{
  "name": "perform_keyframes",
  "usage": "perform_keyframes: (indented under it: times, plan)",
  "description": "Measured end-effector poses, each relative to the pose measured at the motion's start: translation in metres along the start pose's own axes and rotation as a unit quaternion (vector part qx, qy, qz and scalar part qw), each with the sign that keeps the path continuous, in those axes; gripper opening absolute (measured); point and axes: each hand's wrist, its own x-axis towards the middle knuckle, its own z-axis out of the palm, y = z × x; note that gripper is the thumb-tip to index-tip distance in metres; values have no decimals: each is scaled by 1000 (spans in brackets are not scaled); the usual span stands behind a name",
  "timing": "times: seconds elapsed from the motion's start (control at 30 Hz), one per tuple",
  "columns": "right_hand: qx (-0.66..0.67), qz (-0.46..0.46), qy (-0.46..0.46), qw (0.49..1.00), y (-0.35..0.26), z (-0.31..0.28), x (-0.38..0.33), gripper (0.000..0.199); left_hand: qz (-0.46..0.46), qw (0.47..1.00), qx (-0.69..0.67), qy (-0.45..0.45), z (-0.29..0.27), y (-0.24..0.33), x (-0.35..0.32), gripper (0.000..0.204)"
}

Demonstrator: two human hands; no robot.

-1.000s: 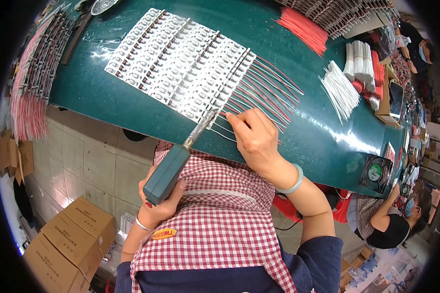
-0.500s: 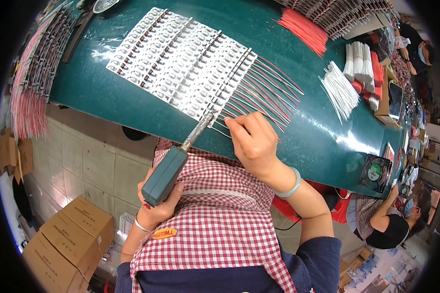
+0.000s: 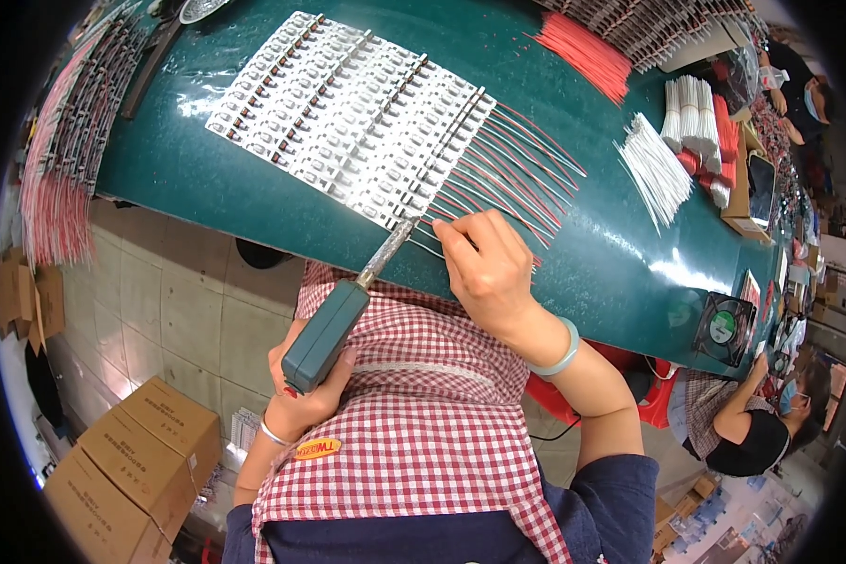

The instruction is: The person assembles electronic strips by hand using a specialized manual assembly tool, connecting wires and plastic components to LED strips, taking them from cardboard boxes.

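My left hand (image 3: 318,393) is wrapped round the dark green handle of a soldering iron (image 3: 326,334). The iron's metal tip touches the near corner of a white panel of small circuit boards (image 3: 348,122) lying on the green table. Beside that tip, my right hand (image 3: 487,273) is closed in a pinch on a thin wire, mostly hidden by the fingers. Red and white wires (image 3: 522,174) fan out to the right from the panel's right edge, some passing behind my right hand.
Loose red wires (image 3: 585,58) and white wires (image 3: 655,169) lie farther right, near bundled white wires (image 3: 691,113). A small fan (image 3: 722,324) stands at the table's right end. Wired boards (image 3: 70,141) hang over the left edge. Cartons (image 3: 132,461) sit on the floor; another person (image 3: 743,423) is at right.
The soldering iron and my left hand have shifted slightly right and down. My right hand has barely moved, still pinched by the panel's corner.
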Motion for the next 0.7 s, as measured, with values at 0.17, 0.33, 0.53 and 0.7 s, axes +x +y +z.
perform_keyframes:
  times: [0.17, 0.33, 0.53, 0.7]
  plan:
    - [-3, -5, -1, 1000, 1, 0, -1, 21, -86, 993, -67, 42, 5, -8, -14, 24]
    - [-11, -1, -16, 1000, 1, -3, -1, 21, -131, 980, -133, 62, 5, -4, -14, 25]
    - [25, 42, 21, 999, 16, -20, 24, 12, -202, 962, -180, 45, 0, -1, -16, 20]
    - [-126, 78, 92, 985, 116, -36, 74, 8, -218, 958, -178, 55, 0, 0, -5, 11]
